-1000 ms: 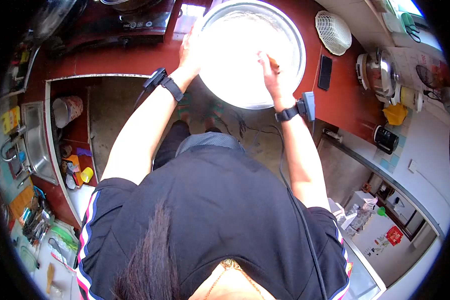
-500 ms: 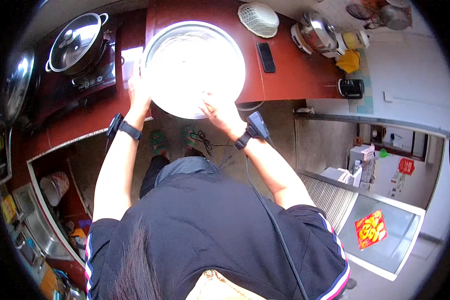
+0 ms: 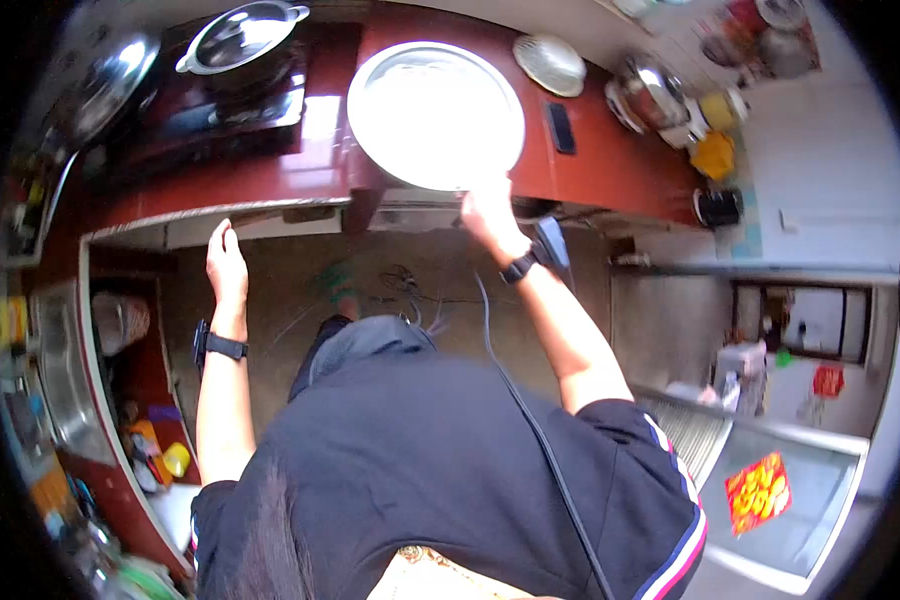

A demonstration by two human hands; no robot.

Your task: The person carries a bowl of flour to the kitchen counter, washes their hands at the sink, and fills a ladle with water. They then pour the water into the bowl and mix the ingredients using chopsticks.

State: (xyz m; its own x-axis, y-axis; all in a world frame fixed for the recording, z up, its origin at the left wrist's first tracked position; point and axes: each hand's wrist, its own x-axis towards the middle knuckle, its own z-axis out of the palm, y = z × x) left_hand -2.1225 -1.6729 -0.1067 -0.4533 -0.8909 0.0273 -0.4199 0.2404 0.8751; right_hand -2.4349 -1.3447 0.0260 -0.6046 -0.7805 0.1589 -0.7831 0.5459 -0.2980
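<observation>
A wide round metal basin [image 3: 435, 115], its inside washed out by glare, rests on the red-brown counter at the front edge. My right hand [image 3: 490, 215] is at the basin's near right rim, with its fingers closed around the edge; glare blurs the fingertips. Away from the basin, my left hand [image 3: 227, 268] hangs in front of the counter at the left, holding nothing, its fingers stretched out. Both wrists wear dark straps with small devices.
A lidded pot [image 3: 242, 38] stands on the cooktop [image 3: 220, 110] at the left. Right of the basin lie an upturned mesh basket [image 3: 550, 65] and a black phone [image 3: 561, 128]. Farther right are a kettle [image 3: 652, 90] and a black cup [image 3: 718, 207]. Cables lie on the floor.
My left hand has let go of the basin and moved down and left. My right hand stays at the rim. The camera view has shifted, with the counter now higher in view.
</observation>
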